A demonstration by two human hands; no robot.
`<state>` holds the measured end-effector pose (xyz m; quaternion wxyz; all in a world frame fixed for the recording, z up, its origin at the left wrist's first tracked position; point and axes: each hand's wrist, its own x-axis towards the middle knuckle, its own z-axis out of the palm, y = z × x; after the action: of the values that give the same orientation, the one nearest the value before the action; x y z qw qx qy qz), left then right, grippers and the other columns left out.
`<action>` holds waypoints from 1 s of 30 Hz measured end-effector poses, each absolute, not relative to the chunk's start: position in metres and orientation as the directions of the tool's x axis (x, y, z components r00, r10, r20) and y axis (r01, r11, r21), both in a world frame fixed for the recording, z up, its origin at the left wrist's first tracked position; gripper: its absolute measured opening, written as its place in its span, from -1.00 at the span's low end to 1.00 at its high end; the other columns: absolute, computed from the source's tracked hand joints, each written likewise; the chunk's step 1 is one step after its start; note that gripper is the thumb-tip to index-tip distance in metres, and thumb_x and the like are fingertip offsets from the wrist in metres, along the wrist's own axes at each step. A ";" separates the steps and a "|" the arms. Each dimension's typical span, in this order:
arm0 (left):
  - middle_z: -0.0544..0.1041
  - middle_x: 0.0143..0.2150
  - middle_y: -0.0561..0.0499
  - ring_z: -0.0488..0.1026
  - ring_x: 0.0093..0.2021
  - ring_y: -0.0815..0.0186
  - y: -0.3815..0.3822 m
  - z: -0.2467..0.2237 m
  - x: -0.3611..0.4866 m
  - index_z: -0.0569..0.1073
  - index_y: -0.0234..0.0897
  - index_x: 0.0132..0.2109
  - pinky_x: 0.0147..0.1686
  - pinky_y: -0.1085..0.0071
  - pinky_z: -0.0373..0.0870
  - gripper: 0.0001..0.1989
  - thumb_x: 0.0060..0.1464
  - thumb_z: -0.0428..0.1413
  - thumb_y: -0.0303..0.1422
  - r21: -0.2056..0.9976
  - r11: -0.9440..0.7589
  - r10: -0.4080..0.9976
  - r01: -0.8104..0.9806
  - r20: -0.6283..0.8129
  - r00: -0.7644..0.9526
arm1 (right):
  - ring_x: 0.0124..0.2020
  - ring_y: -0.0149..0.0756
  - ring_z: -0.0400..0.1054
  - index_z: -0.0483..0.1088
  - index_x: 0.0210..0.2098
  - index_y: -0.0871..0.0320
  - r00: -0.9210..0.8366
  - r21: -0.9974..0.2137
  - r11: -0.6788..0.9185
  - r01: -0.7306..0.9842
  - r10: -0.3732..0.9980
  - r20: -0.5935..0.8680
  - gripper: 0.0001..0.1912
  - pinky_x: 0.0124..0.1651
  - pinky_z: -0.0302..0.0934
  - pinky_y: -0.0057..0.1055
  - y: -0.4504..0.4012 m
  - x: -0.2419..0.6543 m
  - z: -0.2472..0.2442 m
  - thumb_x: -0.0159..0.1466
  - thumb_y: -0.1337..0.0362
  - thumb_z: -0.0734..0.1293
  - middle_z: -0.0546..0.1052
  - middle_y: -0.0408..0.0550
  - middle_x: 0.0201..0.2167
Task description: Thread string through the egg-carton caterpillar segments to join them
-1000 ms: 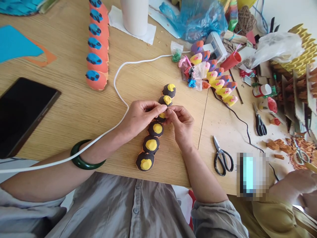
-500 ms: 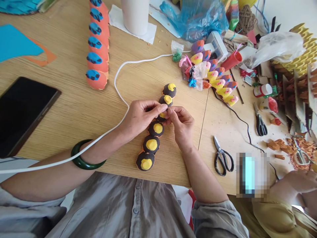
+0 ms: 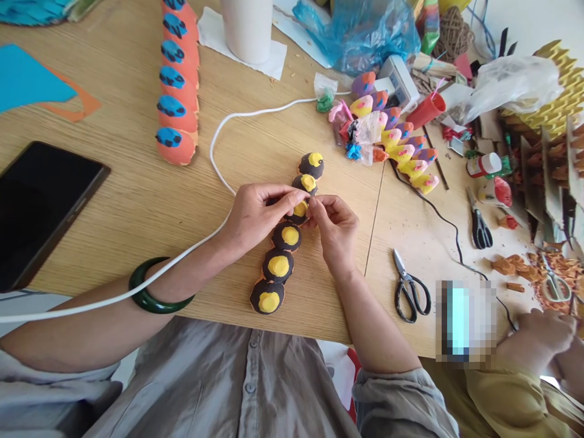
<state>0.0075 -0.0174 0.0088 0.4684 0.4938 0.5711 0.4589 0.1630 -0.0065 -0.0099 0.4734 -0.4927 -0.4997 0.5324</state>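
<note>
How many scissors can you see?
3: black-handled scissors nearest the right hand, another black pair farther off, and a pale-handled pair among orange scraps. More could be hidden.

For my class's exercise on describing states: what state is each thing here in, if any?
Left hand: fingertips pinched, anything held unclear
Right hand: fingertips pinched, anything held unclear
Dark-domed row: yellow patch on every dome
Phone: flat, screen dark
Nearest scissors: blades look closed
White cord: loosely curved
Bangle: worn on left forearm
White cylinder: upright
Blue bag: crumpled
Red cup: tilted
</note>
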 end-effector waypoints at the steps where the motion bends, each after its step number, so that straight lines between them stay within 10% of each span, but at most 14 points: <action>1: 0.59 -0.43 0.06 0.46 -0.40 0.34 -0.017 0.009 0.008 0.69 -0.20 -0.29 -0.39 0.47 0.37 -0.78 0.15 0.24 -0.17 0.987 0.089 0.994 0.130 -0.080 -0.070 | -0.49 -0.49 0.38 0.47 -0.37 0.10 -0.066 -0.999 -0.051 -0.010 0.997 -0.051 -0.65 -0.40 0.40 -0.50 -0.007 0.163 -0.010 0.21 -0.05 0.51 0.52 -0.22 -0.48; 30: 0.63 -0.38 0.05 0.50 -0.35 0.32 -0.017 0.006 0.007 0.69 -0.18 -0.28 -0.33 0.46 0.42 -0.80 0.13 0.27 -0.17 0.994 0.069 0.995 0.088 -0.063 -0.072 | -0.53 -0.49 0.35 0.46 -0.37 0.09 -0.094 -0.996 -0.065 -0.053 0.994 -0.060 -0.61 -0.42 0.41 -0.47 -0.005 0.164 -0.009 0.20 -0.10 0.51 0.51 -0.23 -0.48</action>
<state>0.0073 -0.0168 0.0062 0.4754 0.4877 0.5553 0.4773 0.1639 -0.0051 -0.0093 0.4743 -0.4777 -0.4924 0.5517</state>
